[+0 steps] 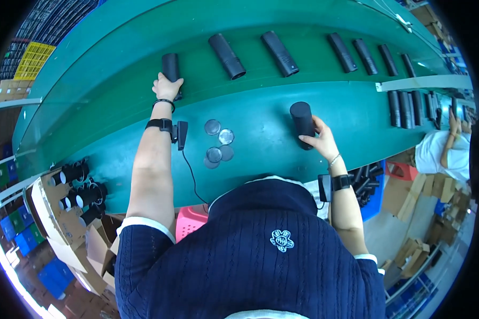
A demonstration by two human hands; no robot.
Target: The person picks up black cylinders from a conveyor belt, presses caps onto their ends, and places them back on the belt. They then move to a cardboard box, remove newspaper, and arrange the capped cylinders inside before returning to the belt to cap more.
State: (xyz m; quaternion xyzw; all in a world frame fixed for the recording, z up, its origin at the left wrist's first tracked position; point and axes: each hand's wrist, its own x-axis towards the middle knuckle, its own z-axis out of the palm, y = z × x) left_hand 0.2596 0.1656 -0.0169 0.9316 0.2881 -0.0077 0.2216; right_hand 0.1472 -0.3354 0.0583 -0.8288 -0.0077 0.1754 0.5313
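My left hand [166, 86] reaches out to the far left of the green work surface, its fingers round the lower part of a black cylindrical tube [170, 65]. In my right hand [324, 141] another black tube [302, 120] is held over the near bench, its flat dark end turned up and away from me. Thumb and fingers wrap its right side. Between my arms lie several round, clear or greyish discs [226, 136], some overlapping.
More black tubes [280, 53] lie spaced along the green belt [314, 34]. Dark cylindrical parts [85, 192] stand at the left by a cardboard box [48, 212]. A blue bin [375, 199] of black parts is at my right. Beyond it a co-worker [444, 151] works near grouped tubes [404, 109].
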